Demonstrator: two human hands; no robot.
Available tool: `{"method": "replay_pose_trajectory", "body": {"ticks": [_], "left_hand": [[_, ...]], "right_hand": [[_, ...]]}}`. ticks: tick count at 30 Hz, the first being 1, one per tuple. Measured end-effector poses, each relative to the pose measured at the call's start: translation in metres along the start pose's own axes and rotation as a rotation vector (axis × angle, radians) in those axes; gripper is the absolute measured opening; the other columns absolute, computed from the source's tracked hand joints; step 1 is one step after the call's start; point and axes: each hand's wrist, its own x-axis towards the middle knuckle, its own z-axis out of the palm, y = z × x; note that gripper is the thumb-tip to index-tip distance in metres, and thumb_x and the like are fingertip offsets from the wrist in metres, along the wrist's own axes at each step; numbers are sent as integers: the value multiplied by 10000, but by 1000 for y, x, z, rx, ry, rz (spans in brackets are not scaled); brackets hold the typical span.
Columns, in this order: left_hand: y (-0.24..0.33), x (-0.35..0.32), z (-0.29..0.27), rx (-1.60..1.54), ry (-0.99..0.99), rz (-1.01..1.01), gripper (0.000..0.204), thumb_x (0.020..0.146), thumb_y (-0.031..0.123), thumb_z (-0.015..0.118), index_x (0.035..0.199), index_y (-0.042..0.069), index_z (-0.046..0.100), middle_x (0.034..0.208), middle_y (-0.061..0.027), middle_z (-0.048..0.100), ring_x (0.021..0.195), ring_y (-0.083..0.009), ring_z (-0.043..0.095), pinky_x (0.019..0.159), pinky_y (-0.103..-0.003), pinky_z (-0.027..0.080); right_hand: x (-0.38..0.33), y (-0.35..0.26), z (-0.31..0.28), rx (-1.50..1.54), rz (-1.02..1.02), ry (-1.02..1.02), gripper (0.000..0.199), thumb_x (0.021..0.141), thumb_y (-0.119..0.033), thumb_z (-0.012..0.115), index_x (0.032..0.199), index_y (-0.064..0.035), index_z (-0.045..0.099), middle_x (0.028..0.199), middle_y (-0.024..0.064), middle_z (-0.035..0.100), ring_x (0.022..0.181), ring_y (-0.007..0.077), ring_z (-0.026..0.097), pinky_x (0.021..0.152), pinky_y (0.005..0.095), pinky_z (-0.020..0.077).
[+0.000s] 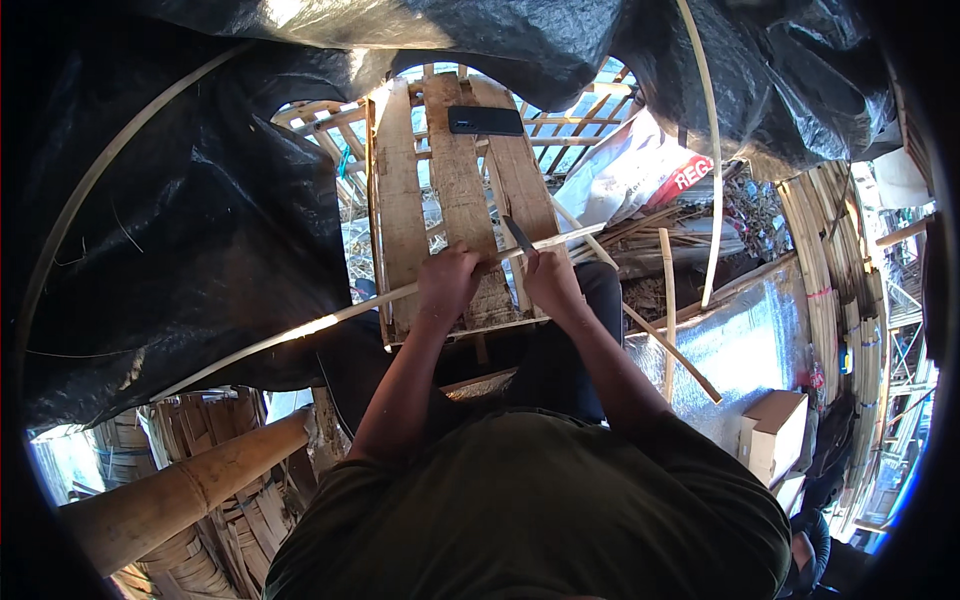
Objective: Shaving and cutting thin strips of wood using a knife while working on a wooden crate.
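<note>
Over wooden pallet (455,200): left hand (447,285) clamped on bamboo strip (300,328), right hand (548,280) gripping knife (517,233), blade biting near strip's right end; most length seemingly left to shave.

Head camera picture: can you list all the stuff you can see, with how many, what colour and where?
bamboo strip: one, pale, across the lap, held by both hands
knife: one, dark blade, in the right hand, on the strip
wooden board: one, brown slats, ahead of the knees
phone: one, black, on the board's far end
black sheet: one, left and top
bamboo pole: one, tan, lower left
cardboard box: one, brown, lower right
left hand: gripping the strip
right hand: gripping the knife
</note>
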Motion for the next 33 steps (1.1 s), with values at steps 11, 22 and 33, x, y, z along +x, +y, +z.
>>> {"method": "replay_pose_trajectory", "body": {"ticks": [11,22,33], "left_hand": [[-3,-1,7,-29,-14,-11,291,864,434,658,820,159,744,777,-62,618,680,-269,672,611,-397,537],[-3,-3,5,-28,1,-13,228,855,364,680,835,143,734,828,-50,636,715,-262,675,626,-397,539],[5,-4,-7,-77,-7,-21,156,850,282,698,899,138,730,835,-52,616,786,-283,658,673,-406,528]], "right_hand": [[10,-10,-1,216,620,-636,455,980,-302,447,1049,115,615,809,303,666,692,440,678,604,492,558],[-7,-23,11,22,424,-269,354,940,-250,590,1108,61,604,915,280,671,791,417,671,692,458,533],[-3,18,-20,97,117,92,198,806,-146,744,980,-55,715,926,208,658,822,382,652,705,447,511]]}}
